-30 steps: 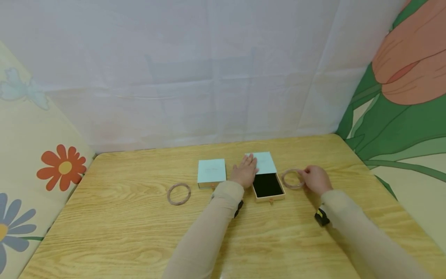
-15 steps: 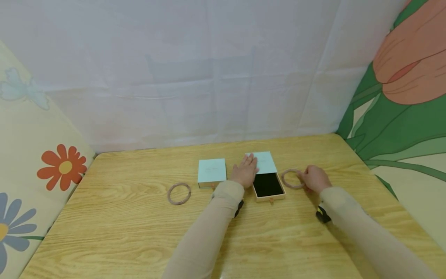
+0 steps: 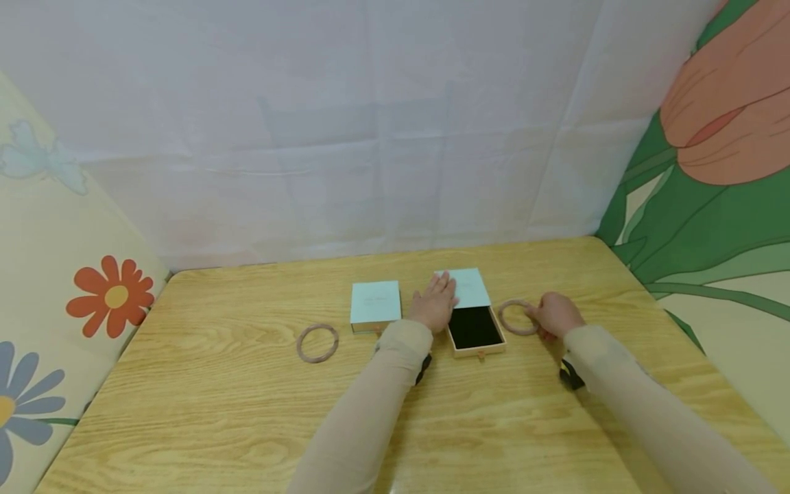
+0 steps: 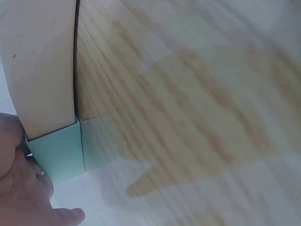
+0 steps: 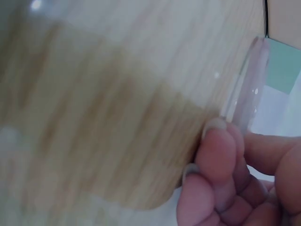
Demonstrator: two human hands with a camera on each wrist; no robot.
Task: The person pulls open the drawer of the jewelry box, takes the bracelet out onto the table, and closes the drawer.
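Note:
A pale blue drawer box lies on the table, its peach drawer pulled out toward me, showing a black lining. My left hand rests on the left part of the box's cover with fingers extended; the left wrist view shows the hand against the box's pale green end. To the right of the drawer, my right hand pinches the right side of a pinkish translucent bangle. Thumb and fingertips meet on the bangle in the right wrist view; it is low over the table, contact unclear.
A second pale blue box, closed, sits left of my left hand. Another bangle lies flat farther left. Behind the wooden table hangs a white cloth; flower-patterned panels flank both sides.
The right hand has shifted very slightly while holding the bangle, and the bangle has barely moved. The left hand and both boxes look the same.

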